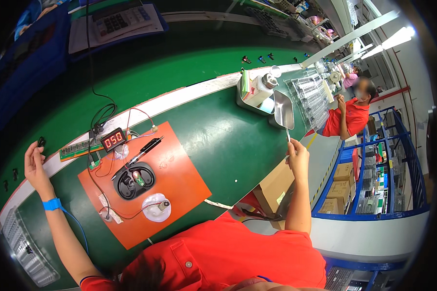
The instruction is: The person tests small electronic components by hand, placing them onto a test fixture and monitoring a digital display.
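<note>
On the left, my left hand (pixel 35 167) reaches over the far edge of the bench with a blue wrist strap (pixel 52 203) on its wrist. Its fingertips are at a small black looped piece (pixel 41 141) and appear to pinch it. My right hand (pixel 298 154) grips a thin pale stick-like tool (pixel 288 135), whose far end meets the metal tray (pixel 290 116). Between the hands lies an orange mat (pixel 179 169). On it sit a black earphone case (pixel 148 186) with a small green circuit board (pixel 139 178) in it, a black pen (pixel 143 151) and a white round pad (pixel 156 213) with wires.
A red-digit meter (pixel 113 139) and a green board strip (pixel 77 149) stand behind the mat. A metal bin (pixel 250 99) holds bottles and papers. Clear plastic trays (pixel 308 99) stand beyond it. Another person in red (pixel 349 119) is at the right; cartons (pixel 277 186) stand below the bench.
</note>
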Motion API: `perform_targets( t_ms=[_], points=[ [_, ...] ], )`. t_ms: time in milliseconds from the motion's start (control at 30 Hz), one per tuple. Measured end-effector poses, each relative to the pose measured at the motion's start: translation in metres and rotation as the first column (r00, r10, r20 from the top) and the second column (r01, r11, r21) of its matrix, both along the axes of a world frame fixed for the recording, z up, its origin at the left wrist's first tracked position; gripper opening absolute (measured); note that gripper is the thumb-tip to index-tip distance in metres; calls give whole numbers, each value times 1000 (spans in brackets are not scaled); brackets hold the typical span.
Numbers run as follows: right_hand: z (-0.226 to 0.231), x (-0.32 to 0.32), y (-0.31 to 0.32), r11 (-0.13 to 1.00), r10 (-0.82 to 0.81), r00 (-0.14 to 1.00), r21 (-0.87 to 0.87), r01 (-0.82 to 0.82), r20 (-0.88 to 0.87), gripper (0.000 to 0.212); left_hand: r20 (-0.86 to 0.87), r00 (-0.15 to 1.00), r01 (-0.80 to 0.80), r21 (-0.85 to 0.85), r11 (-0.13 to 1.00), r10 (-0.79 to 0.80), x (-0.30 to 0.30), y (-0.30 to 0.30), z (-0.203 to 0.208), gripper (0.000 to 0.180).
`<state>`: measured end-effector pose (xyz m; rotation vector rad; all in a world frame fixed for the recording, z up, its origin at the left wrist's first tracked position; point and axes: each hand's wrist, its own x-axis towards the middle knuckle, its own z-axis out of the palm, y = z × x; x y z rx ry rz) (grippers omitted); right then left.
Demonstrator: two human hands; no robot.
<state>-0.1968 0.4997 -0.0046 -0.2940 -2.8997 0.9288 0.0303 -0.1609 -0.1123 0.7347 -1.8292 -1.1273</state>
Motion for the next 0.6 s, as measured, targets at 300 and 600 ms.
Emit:
perform_targets(
  t_ms=[300, 600],
  points=[
    [6, -3, -8, 1000, 24, 983, -8, -26, -184, 26, -27, 999, 18, 15, 1000, -18, 0, -1, -4, 26],
    [-2, -4, -3, 999, 52, 915, 34, -42, -401, 24, -16, 999, 40, 37, 999, -39, -1, 2, -2, 27]
  ],
)
